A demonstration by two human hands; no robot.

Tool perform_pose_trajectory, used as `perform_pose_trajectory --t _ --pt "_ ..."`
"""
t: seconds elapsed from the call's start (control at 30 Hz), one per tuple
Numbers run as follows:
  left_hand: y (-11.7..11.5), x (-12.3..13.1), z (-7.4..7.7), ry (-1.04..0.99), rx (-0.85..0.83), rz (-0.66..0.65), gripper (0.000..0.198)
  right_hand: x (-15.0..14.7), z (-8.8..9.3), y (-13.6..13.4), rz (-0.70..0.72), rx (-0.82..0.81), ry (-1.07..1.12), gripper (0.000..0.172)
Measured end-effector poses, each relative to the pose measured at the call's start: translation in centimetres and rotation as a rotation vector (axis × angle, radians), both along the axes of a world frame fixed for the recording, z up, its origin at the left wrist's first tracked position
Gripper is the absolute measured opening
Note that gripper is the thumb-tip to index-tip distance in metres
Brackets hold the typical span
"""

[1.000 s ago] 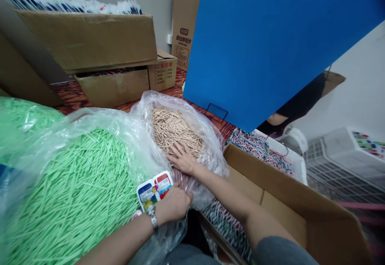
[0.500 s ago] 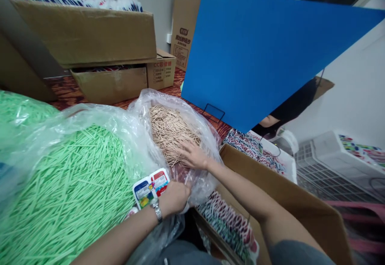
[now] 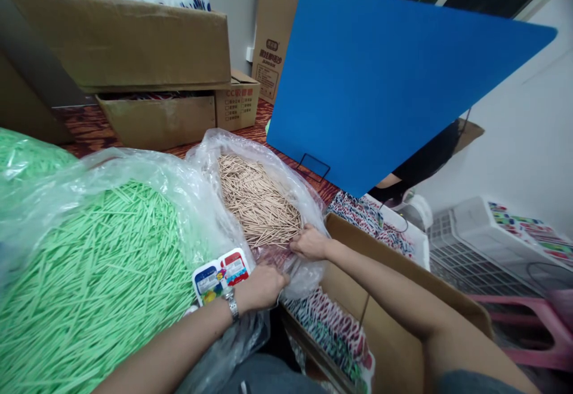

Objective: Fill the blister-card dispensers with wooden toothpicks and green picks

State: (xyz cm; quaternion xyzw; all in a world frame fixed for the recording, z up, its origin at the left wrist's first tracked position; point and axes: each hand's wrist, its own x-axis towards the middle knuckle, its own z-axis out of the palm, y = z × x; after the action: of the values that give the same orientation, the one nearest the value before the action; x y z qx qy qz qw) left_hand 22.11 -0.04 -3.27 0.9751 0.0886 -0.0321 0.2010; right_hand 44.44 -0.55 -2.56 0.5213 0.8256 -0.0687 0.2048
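A clear plastic bag (image 3: 308, 191) of thin tan sticks (image 3: 259, 203) lies in front of me, its mouth turned open. My left hand (image 3: 263, 286), with a metal watch at the wrist, is closed on the near edge of this bag; its fingertips are mostly hidden. Beside that hand lies a printed two-part packet (image 3: 221, 274) in blue and red; I cannot tell if the hand touches it. My right hand (image 3: 310, 243) is closed at the bag's right edge, beside the sticks, fingers bent onto the plastic. Left of it sits a larger bag of light green sticks (image 3: 107, 262).
An open carton (image 3: 394, 322) with rows of printed packets (image 3: 333, 334) stands at my right. A big blue board (image 3: 394, 83) rises ahead, partly hiding another person (image 3: 421, 158). Cartons (image 3: 156, 45) are stacked at the back left; white crates (image 3: 474, 227) and a pink stool (image 3: 537, 322) stand right.
My right hand has moved from lying spread on the tan sticks to the bag's right edge, where its fingers have closed. My left hand stays almost in place. The view has shifted slightly.
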Motion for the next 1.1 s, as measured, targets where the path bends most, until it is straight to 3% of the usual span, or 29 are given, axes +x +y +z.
perform_pose_trajectory --t 0.17,0.33,0.47,0.63,0.77,0.9,1.1 --pt "-0.3 -0.1 -0.2 0.023 -0.004 -0.033 0.016 -0.7 -0.3 2.1 -0.086 0.040 0.016 0.031" --pt "-0.4 -0.4 -0.2 0.010 0.018 -0.011 0.019 -1.6 0.1 1.4 -0.111 0.036 0.030 0.025" --pt "-0.5 -0.5 -0.3 0.017 0.023 -0.012 0.018 -3.3 -0.8 0.9 -0.062 0.006 0.118 0.028" --pt "-0.7 -0.9 -0.1 0.023 0.038 -0.010 0.022 -4.1 -1.7 2.0 -0.140 0.072 0.123 0.039" --pt "-0.8 -1.1 -0.7 -0.023 0.118 0.019 0.016 -5.1 -2.2 2.2 -0.070 0.042 0.192 0.039" --pt "-1.0 -1.2 -1.1 -0.017 0.146 0.039 0.013 -6.6 -2.9 2.5 -0.137 0.102 0.170 0.042" --pt "-0.1 -3.2 0.7 -0.102 0.131 0.135 0.059 -6.1 -1.8 4.5 -0.214 0.222 0.341 0.025"
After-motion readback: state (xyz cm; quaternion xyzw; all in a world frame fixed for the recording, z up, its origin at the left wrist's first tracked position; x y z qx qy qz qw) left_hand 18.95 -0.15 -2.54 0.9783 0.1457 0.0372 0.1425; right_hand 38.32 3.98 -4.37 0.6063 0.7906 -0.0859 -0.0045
